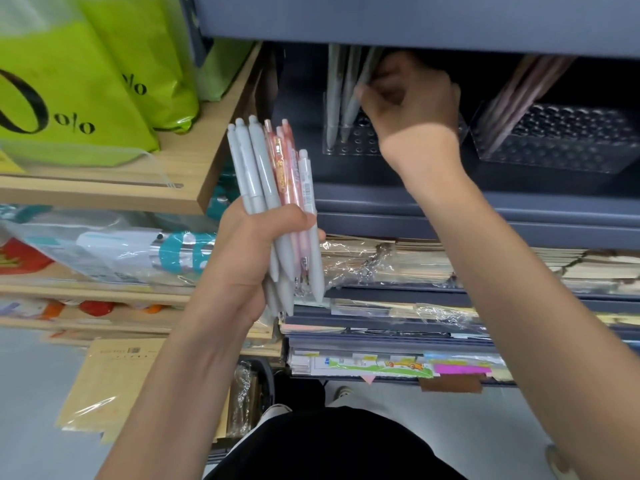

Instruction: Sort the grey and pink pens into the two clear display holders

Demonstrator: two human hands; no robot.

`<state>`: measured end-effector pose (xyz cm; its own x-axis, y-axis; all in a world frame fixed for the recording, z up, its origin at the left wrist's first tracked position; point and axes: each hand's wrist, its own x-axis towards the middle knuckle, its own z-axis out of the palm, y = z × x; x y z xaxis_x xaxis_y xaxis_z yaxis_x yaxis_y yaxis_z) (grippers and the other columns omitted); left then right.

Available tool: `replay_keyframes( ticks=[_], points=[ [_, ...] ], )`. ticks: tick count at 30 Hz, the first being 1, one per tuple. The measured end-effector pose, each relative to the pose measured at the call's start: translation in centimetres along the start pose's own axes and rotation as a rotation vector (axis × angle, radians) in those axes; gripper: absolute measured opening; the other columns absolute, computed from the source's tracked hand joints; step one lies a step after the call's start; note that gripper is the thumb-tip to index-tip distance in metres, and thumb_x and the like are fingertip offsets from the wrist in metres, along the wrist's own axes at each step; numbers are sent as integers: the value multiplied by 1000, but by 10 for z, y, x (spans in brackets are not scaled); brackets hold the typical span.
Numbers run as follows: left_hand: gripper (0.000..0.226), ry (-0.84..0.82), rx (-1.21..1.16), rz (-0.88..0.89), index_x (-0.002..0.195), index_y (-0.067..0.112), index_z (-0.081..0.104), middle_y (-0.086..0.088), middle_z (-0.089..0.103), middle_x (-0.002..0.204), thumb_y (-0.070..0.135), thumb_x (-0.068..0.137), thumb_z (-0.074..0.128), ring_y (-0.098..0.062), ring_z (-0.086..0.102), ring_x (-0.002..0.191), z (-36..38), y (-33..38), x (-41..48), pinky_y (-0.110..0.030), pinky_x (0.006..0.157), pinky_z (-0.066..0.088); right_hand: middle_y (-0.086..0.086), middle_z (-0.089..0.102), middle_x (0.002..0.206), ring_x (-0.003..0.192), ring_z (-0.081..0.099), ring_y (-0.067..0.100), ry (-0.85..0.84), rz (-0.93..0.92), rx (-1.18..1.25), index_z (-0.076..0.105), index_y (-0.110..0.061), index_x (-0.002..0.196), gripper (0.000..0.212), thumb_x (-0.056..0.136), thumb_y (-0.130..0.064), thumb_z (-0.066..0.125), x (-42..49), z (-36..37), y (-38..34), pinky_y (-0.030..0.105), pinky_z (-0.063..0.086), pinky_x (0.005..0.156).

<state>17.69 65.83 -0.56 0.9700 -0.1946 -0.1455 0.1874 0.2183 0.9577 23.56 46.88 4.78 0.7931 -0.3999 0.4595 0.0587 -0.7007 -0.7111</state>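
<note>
**Hands at the pen holders on the dark shelf**

Left hand (256, 258) is clenched around a mixed bundle of pens (277, 188), held upright in front of the shelving; the grey pens (254, 168) stand on the left of the bundle, the pink pens (282, 157) sit just beside them on the right, and a paler pen with a barcode sticker lies at the bundle's right edge; the tips point down below the fist. Right hand (412, 98) reaches up into the dark shelf (450, 206), fingers pinched on a grey pen (360, 95) that leans in the left clear holder (346, 147); two more grey pens stand just beside it in the same holder, tips down. Right clear holder (561, 143) sits well apart on the same shelf, its perforated top visible, with several pink pens (519, 91) leaning at its left end; their upper ends are hidden behind the shelf edge above. Green bags (79, 98) rest on a wooden shelf (138, 199) to the left; wrapped paper goods (415, 261) fill the shelves below.
</note>
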Motion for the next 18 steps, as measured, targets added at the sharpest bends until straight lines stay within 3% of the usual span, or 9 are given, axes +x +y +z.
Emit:
replay_keyframes(
  ticks=[3,7,10,12,18],
  points=[
    [31,7,20,-17,93,14,68,-6,70,70,16,63,73,-27,71,71,0,-3,0,-34,58,56,-6,74,95,98,65,16,-28,25,-73,68,-17,103,22,88,-34,66,4,3,-4,18,42,83],
    [35,9,23,-27,97,14,69,-5,70,72,17,62,73,-23,71,71,-2,-4,-1,-36,60,57,-8,74,92,85,60,4,-20,41,-131,69,-20,98,19,88,-35,67,7,4,-6,14,35,74],
    [36,9,22,-41,98,12,68,-7,70,73,17,62,72,-23,70,70,-3,-5,-2,-39,63,58,-10,67,80,93,65,12,-30,46,-132,69,-19,96,16,87,-33,68,8,3,-6,20,45,84],
    [39,12,15,-44,99,11,68,-6,70,74,17,61,72,-20,69,69,-3,-5,-3,-34,59,55,-11,61,75,93,65,13,-40,43,-142,69,-19,95,16,87,-32,69,7,3,-5,23,48,84],
    [37,21,5,-52,99,12,68,-6,70,74,16,62,72,-23,70,72,-4,-5,-5,-35,61,56,-8,65,84,94,65,17,-66,36,-188,69,-17,97,18,87,-32,68,3,7,1,29,49,88]
  ],
)
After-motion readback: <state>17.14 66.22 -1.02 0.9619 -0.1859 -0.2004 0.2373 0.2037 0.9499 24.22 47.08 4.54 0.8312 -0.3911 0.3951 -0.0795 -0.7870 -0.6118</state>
